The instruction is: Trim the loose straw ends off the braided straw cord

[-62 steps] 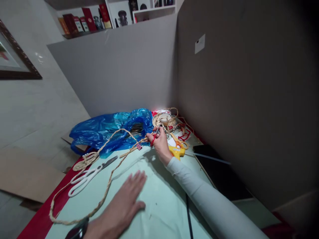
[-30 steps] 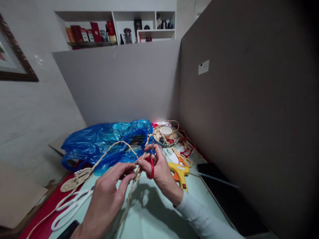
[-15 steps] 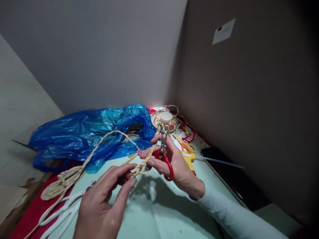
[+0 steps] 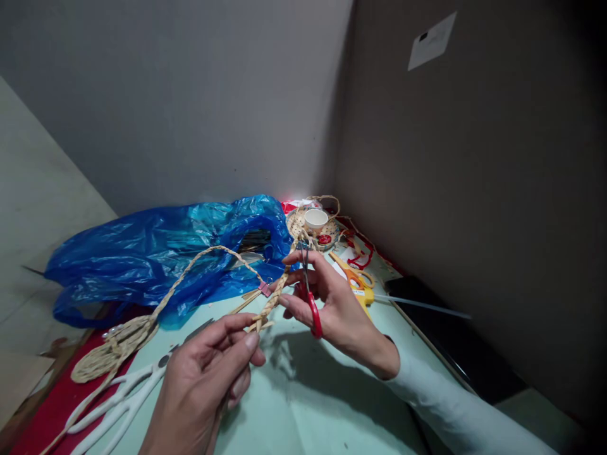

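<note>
Straw, plaited into a long flat straw braid (image 4: 272, 302), runs between both hands above the pale green counter (image 4: 308, 404). The left hand (image 4: 203, 379) pinches the braid's frayed loose end between thumb and forefinger, the other fingers curled under, which keeps that short stretch taut and lifted off the surface. The right hand (image 4: 332, 309) is closed around the red scissors (image 4: 310, 306), fingers through the handle and the thin blades pointing up and away, seemingly together; its forefinger tip rests against the braid just beside the left hand's pinch, steadying it from the other side. A small pink clip (image 4: 264, 289) grips the braid a little farther along, apparently holding the strands from unravelling. From there the braid arches over a crumpled blue plastic bag (image 4: 156, 253) and comes down into a flat coil (image 4: 102, 357) at the counter's red edge. White scissors (image 4: 118, 398) lie near the coil, under the left wrist. Behind the right hand, near the corner of the grey partitions, sit a yellow glue gun (image 4: 364, 295), orange scissors (image 4: 351, 275) and a small white cup (image 4: 315, 220) on a woven mat (image 4: 296, 222).
</note>
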A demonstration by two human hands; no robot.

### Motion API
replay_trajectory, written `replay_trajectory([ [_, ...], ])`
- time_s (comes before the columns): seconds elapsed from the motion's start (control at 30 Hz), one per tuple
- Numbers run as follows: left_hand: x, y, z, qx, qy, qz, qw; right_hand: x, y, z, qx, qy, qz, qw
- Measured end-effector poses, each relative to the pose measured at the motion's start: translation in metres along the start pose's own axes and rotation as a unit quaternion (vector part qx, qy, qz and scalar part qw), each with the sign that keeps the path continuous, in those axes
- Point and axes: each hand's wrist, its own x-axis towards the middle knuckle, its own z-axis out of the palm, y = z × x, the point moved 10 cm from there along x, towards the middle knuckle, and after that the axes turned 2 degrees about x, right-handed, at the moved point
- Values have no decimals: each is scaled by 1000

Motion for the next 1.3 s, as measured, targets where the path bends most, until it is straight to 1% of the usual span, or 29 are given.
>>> replay_trajectory([
  [0.03,1,2,-4,9,18,11,1000,-2,-8,-3,-96,11,-32,995],
  [0.07,3,6,-8,18,40,26,999,-5,-18,-2,-199,20,-68,977],
  [0.1,4,9,-13,28,64,43,997,-9,-27,2,-290,17,-109,951],
  [0.17,4,17,-20,57,101,74,990,-18,-36,20,-451,-13,-163,877],
  [0.23,2,24,-23,88,129,101,983,-25,-37,34,-552,-35,-192,811],
  [0.27,-1,26,-24,101,141,113,978,-27,-35,39,-581,-41,-197,789],
  [0.33,-5,30,-24,122,153,136,971,-29,-28,45,-611,-52,-193,766],
  [0.5,-7,32,-24,184,146,176,956,-31,-20,46,-629,-53,-195,750],
  [0.6,-6,33,-22,208,136,204,947,-33,-21,47,-627,-53,-199,751],
  [0.67,-7,32,-20,206,133,215,945,-33,-22,49,-623,-50,-202,754],
  [0.8,-10,29,-20,195,160,208,945,-34,-25,51,-628,-38,-209,748],
  [0.93,-13,32,-22,222,185,215,933,-36,-30,53,-633,-34,-221,741],
  [1.13,-15,36,-19,248,178,233,923,-38,-35,55,-624,-25,-232,746],
  [1.23,-16,36,-20,245,190,222,924,-38,-35,55,-626,-25,-230,745],
  [1.3,-16,34,-21,231,187,209,932,-38,-33,54,-626,-33,-224,746],
])
